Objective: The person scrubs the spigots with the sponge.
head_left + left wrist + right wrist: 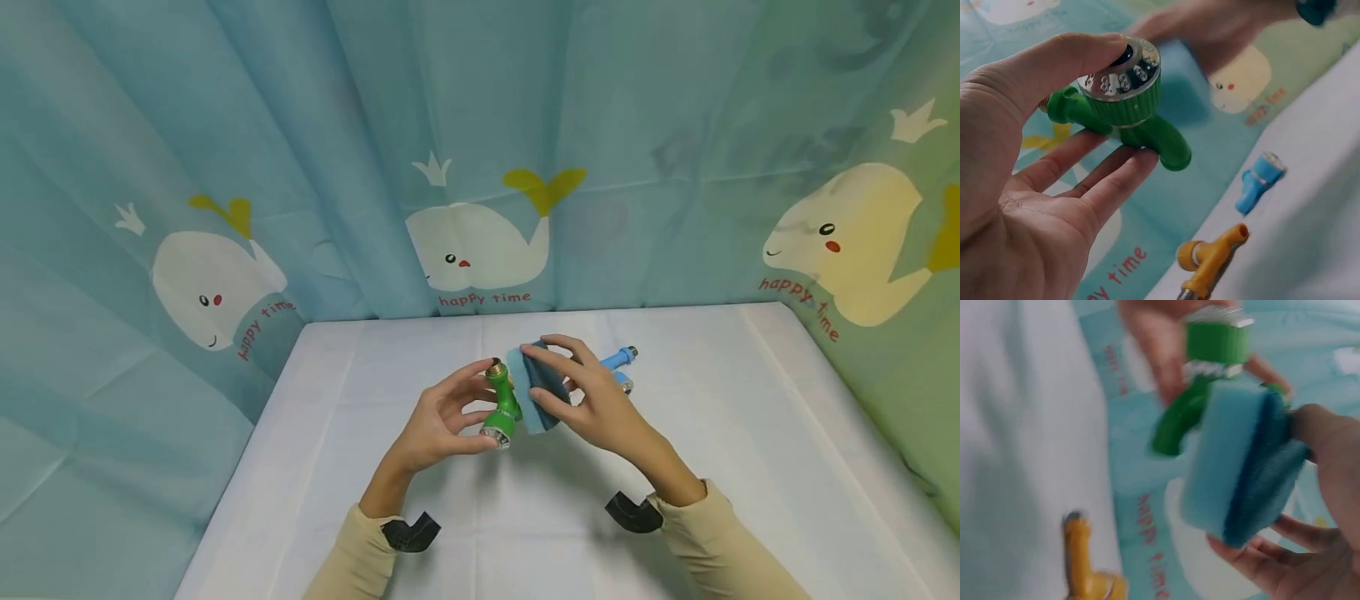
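My left hand (437,425) holds a green tap (504,404) above the table, pinched between thumb and fingers. In the left wrist view, the thumb lies on the silver end of its knob and fingertips support the body from below. A two-layer sponge (1222,465), light blue on one side and dark blue on the other, is gripped by my right hand (603,404). In the head view the sponge's light side stands right beside the green tap; whether they touch, I cannot tell.
On the white table (337,483) lie a blue tap (619,358), to the right behind the right hand, and an orange tap (1213,259), largely hidden in the head view. A blue curtain (360,208) printed with whales encloses the table's back and sides.
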A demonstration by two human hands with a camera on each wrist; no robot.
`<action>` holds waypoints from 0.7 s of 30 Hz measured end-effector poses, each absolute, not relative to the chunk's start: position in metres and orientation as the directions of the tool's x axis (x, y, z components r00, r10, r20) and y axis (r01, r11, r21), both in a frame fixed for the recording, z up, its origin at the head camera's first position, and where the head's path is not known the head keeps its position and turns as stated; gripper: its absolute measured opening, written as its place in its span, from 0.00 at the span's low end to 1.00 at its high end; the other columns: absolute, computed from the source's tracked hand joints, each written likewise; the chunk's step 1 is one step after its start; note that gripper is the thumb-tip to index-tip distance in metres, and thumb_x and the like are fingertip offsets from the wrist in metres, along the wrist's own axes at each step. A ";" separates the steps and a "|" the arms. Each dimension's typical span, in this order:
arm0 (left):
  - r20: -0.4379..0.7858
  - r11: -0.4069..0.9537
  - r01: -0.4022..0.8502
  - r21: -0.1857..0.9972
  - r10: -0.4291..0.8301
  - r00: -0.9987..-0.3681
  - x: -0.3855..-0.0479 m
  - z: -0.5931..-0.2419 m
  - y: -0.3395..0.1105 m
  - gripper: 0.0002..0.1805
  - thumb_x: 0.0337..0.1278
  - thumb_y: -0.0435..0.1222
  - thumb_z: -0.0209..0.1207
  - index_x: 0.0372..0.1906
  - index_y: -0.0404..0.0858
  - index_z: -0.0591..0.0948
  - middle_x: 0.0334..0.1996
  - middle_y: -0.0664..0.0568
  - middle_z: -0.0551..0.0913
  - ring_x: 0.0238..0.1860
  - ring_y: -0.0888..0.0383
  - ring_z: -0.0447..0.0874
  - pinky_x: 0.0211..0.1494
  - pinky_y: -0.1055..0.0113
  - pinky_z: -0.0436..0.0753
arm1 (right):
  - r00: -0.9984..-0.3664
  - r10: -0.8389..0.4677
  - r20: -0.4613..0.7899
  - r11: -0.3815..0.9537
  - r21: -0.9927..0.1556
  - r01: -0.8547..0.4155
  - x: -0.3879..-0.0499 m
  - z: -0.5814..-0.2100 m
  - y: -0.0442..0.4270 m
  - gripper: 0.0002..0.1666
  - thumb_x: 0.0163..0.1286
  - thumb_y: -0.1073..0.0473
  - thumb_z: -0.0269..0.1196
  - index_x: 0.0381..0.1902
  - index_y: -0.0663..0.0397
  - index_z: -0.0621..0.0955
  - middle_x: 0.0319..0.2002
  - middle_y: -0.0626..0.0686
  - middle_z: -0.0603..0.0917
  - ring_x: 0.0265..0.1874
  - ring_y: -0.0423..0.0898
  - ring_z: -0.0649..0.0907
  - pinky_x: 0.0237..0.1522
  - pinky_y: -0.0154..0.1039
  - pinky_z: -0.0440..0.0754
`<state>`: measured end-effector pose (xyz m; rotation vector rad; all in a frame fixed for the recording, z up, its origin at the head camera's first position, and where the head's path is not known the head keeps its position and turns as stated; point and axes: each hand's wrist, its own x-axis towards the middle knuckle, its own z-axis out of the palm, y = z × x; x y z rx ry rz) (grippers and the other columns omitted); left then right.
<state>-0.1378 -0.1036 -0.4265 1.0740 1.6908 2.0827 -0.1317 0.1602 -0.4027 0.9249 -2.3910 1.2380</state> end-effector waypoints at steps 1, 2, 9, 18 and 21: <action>0.379 -0.290 0.248 0.924 0.614 -0.693 -0.138 -0.427 -0.103 0.50 0.50 0.21 0.73 0.79 0.32 0.60 0.62 0.26 0.69 0.62 0.44 0.75 0.62 0.52 0.83 | -0.746 -0.407 0.527 0.415 -0.622 -0.665 -0.132 -0.402 0.160 0.34 0.68 0.61 0.72 0.71 0.43 0.77 0.69 0.58 0.71 0.37 0.43 0.82 0.31 0.38 0.85; 0.377 -0.284 0.251 0.925 0.619 -0.689 -0.138 -0.427 -0.103 0.50 0.50 0.21 0.73 0.78 0.32 0.60 0.62 0.26 0.70 0.62 0.44 0.76 0.62 0.51 0.83 | -0.741 -0.412 0.530 0.409 -0.619 -0.670 -0.131 -0.400 0.160 0.34 0.68 0.60 0.72 0.71 0.43 0.77 0.69 0.58 0.71 0.38 0.44 0.82 0.32 0.39 0.85; 0.361 -0.281 0.233 0.931 0.617 -0.699 -0.137 -0.430 -0.106 0.50 0.51 0.21 0.72 0.78 0.31 0.60 0.62 0.26 0.69 0.61 0.45 0.76 0.61 0.54 0.84 | -0.742 -0.456 0.491 0.482 -0.565 -0.670 -0.129 -0.399 0.160 0.33 0.69 0.58 0.72 0.70 0.42 0.78 0.68 0.61 0.71 0.45 0.49 0.83 0.37 0.41 0.86; 0.375 -0.269 0.265 0.926 0.570 -0.731 -0.140 -0.426 -0.106 0.50 0.51 0.24 0.74 0.78 0.33 0.61 0.62 0.29 0.71 0.59 0.46 0.78 0.60 0.54 0.85 | -0.733 -0.456 0.504 0.479 -0.555 -0.680 -0.129 -0.406 0.159 0.34 0.69 0.58 0.72 0.71 0.43 0.77 0.69 0.62 0.70 0.43 0.48 0.83 0.36 0.39 0.85; 0.359 -0.273 0.247 0.930 0.526 -0.771 -0.141 -0.425 -0.106 0.50 0.50 0.25 0.75 0.78 0.35 0.61 0.64 0.31 0.71 0.60 0.45 0.79 0.58 0.55 0.86 | -0.750 -0.439 0.494 0.497 -0.562 -0.661 -0.129 -0.409 0.165 0.34 0.67 0.59 0.73 0.70 0.43 0.77 0.70 0.61 0.69 0.41 0.48 0.83 0.33 0.38 0.85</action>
